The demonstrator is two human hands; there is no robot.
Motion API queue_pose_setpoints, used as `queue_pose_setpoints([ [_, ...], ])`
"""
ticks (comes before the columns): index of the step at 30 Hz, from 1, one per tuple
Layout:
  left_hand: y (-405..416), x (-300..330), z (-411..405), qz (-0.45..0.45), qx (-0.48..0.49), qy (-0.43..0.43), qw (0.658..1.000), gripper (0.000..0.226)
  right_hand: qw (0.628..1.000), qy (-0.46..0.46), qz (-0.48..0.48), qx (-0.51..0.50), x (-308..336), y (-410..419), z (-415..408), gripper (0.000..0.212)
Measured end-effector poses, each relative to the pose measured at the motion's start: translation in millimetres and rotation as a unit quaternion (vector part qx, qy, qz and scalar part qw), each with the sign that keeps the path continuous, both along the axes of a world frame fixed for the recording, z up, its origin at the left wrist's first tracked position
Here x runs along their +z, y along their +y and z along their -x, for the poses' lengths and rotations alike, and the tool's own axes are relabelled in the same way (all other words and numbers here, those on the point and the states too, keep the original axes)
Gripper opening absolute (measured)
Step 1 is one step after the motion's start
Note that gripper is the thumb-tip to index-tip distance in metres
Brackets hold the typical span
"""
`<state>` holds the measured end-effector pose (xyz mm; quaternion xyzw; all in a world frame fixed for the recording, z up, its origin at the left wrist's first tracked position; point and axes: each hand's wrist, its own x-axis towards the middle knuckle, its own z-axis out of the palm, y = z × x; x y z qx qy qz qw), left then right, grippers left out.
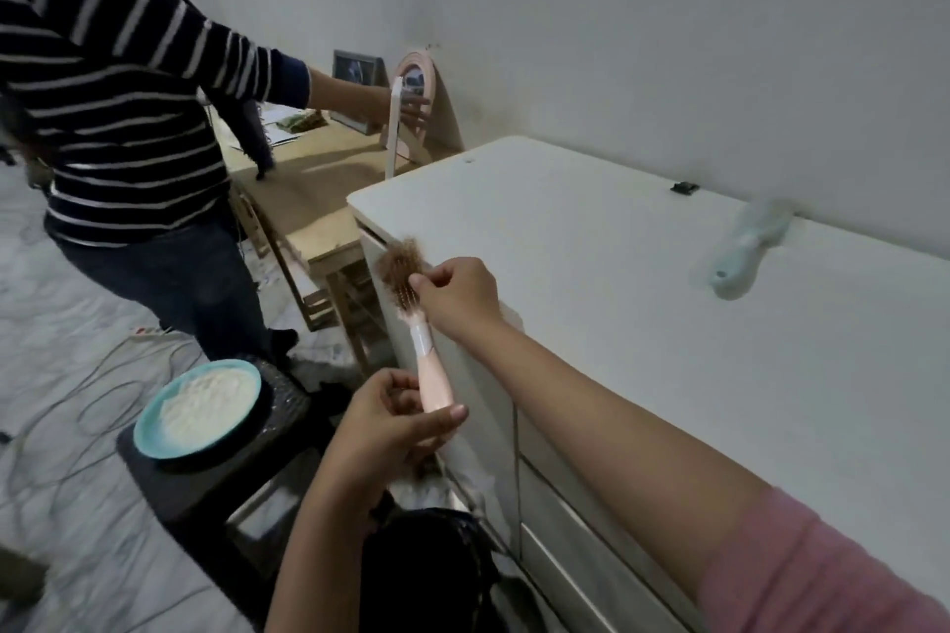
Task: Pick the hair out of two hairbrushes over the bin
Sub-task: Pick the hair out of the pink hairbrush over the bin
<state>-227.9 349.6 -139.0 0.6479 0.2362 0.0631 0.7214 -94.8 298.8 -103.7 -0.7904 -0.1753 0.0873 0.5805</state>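
Left hand (396, 422) grips the pink plastic hairbrush (419, 334) by its handle; right hand (457, 296) pinches its brown hair clump (400, 258). Pulled hair might miss the black bin (432, 560) near below.

No text, label, brand, number or sign can be read in this view. The picture in the frame (354, 72) on the desk (313, 201) is too blurred for any lettering to be made out.
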Motion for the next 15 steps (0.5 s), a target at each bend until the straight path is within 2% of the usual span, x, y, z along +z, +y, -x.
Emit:
queue_pose_setpoints([
  [4, 9.1, -24.1, 35.9, -0.007, -0.003, -0.009, 1.000, 0.058, 1.000, -0.013, -0.011, 0.012, -20.0, 7.0, 41.3, 0.033],
  [13, 28.4, -60.3, 115.0, 0.004, -0.052, 0.032, 0.998, 0.047, 0.989, 0.136, -0.051, -0.035, -84.5, 25.2, 112.5, 0.022],
  [15, 31.6, -75.4, 126.7, 0.011, -0.042, 0.036, 0.998, 0.037, 0.984, 0.164, -0.059, -0.038, -103.6, 29.3, 124.4, 0.021],
])
